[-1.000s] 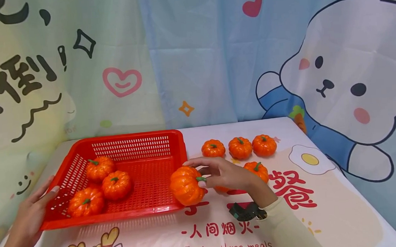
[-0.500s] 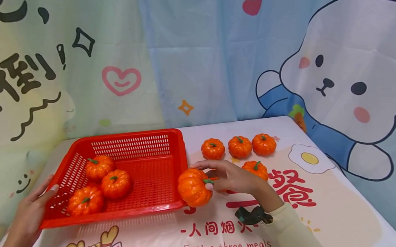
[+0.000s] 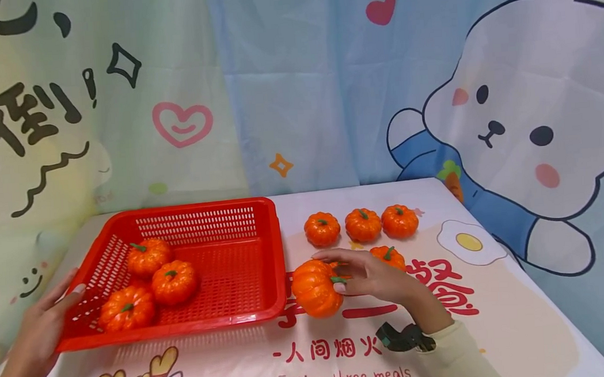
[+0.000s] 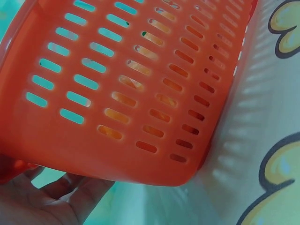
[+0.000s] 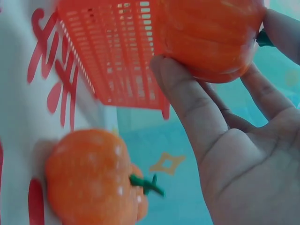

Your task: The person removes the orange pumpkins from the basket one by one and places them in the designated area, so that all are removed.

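Orange pumpkins (image 3: pixel 315 289) — green-stemmed; red basket (image 3: pixel 229 273)

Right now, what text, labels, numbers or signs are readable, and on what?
"Eating three meals": white-and-peach printed tablecloth
"人间烟火": tablecloth
"倒!": pale blue-green fabric backdrop
Tablecloth's large red characters: partly hidden
Backdrop's other black lettering: cut off
Backdrop's faint small lettering: unreadable

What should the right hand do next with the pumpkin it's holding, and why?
Probably lower the held pumpkin toward the table: the right hand has carried it away from the basket, it is raised, and other pumpkins already stand there.
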`<state>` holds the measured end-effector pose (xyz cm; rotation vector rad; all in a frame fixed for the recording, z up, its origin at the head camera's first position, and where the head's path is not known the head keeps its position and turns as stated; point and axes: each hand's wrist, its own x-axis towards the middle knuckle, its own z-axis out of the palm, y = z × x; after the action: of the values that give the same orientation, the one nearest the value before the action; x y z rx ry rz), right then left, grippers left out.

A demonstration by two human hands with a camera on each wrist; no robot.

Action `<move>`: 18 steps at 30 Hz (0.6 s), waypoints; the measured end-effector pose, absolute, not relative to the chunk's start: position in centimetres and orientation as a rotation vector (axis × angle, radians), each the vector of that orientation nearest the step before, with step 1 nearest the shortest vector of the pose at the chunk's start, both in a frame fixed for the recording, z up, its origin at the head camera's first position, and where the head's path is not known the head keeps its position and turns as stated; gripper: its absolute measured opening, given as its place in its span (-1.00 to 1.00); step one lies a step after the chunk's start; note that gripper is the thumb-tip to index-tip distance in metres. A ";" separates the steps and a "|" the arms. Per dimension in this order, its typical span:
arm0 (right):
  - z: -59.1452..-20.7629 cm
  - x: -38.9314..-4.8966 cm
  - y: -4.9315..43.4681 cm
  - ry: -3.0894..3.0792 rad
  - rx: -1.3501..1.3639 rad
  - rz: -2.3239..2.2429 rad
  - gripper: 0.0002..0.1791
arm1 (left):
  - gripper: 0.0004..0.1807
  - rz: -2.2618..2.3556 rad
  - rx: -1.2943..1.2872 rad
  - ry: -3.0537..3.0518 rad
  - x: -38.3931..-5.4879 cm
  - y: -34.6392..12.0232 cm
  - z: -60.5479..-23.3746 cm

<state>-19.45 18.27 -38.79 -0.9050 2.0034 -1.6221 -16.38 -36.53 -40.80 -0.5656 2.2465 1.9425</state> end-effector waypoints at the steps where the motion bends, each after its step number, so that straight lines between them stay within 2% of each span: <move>1: -38.8 -19.4 18.6 2.005 -0.884 -1.630 -0.42 | -0.29 1.946 -0.574 2.250 -16.4 -36.5 -40.8; 18: -39.2 -18.8 25.3 2.270 -0.624 -1.649 -0.39 | -0.28 1.944 -0.551 2.235 -16.4 -36.8 -40.9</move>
<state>-18.85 25.33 -39.16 -0.6241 2.2702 -1.6493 -16.39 -36.77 -40.87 -0.5509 2.2347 1.9437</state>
